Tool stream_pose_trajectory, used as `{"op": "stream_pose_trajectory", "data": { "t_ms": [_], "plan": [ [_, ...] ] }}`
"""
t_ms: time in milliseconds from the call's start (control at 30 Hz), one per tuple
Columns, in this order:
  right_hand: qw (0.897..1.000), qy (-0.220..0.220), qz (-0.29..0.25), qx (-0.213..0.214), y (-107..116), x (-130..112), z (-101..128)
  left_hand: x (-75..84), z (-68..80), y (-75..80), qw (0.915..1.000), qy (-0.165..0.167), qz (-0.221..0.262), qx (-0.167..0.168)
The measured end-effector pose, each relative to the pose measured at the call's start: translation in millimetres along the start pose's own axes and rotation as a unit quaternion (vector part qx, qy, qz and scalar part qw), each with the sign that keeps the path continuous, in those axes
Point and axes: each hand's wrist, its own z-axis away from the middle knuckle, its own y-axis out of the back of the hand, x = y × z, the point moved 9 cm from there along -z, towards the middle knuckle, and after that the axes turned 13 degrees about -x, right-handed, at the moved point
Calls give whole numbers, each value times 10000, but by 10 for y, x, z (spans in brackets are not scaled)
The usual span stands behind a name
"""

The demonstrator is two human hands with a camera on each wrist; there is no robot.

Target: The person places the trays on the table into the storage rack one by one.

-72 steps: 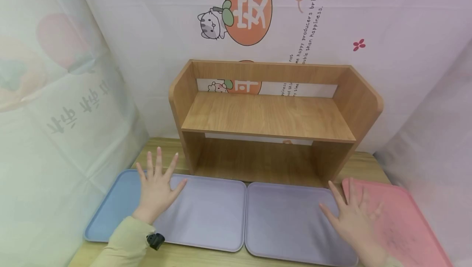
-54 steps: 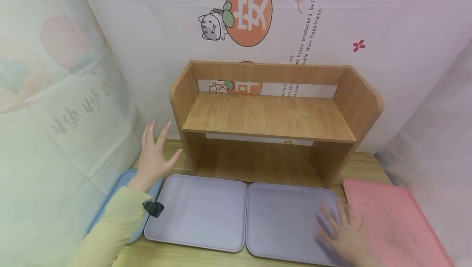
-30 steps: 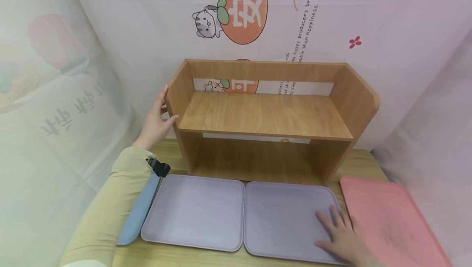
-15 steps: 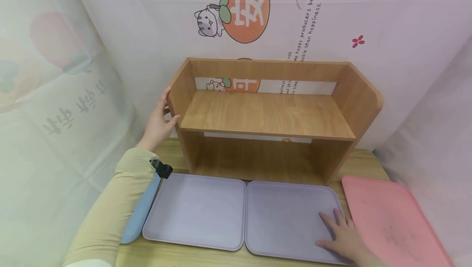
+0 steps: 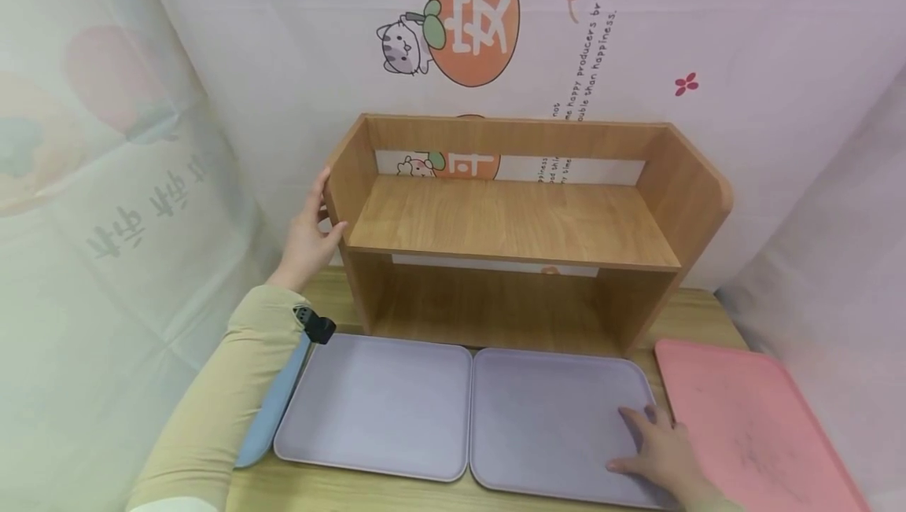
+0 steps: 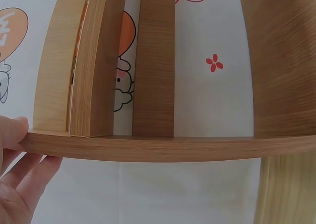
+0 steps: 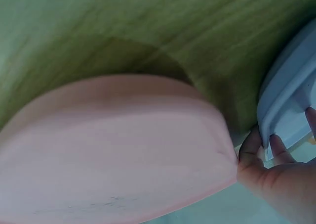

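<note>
From my remote seat I see a smooth wood-grained shelf (image 5: 517, 221), matt plastic-looking near trays (image 5: 548, 421) and creased far cloth (image 5: 637, 32).

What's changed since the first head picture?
The left hand moved forward from above the trays and now grips the shelf by its left side. The right hand, spread earlier, now grips the right purple tray by its edge. Shelf and trays stayed put.

Wood-grain table (image 5: 340, 492), two-tier shelf (image 5: 510, 217) at back, blue tray (image 5: 272, 411), two lavender trays (image 5: 375, 410), pink tray (image 5: 750, 410) in front
</note>
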Motion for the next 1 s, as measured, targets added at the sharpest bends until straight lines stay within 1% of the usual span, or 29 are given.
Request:
{"op": "stream_pose_trajectory", "data": {
  "t_ms": [333, 500, 633, 733, 833, 933, 1000],
  "plan": [
    [9990, 88, -446, 35, 88, 88, -43, -17, -2, -30, 9999, 98, 18, 11],
    [9976, 257, -630, 146, 134, 145, -38, -8, -3, -35, 10000, 69, 49, 15],
    [9948, 494, -845, 287, 213, 177, -12, -4, 2, -36, 9999, 83, 57, 12],
    [9903, 775, -1055, 462, 262, 211, 28, -1, 4, -33, 9999, 97, 24, 14],
    [9847, 1107, -1117, 748, 304, 234, 92, 3, 7, -31, 9999, 110, 6, 10],
    [9766, 1466, -1207, 1006, 330, 249, 148, 3, 12, -28, 9999, 133, 23, 6],
    [9689, 1706, -1415, 1099, 350, 254, 178, -1, 16, -27, 9999, 142, 28, 9]
  ]
}}
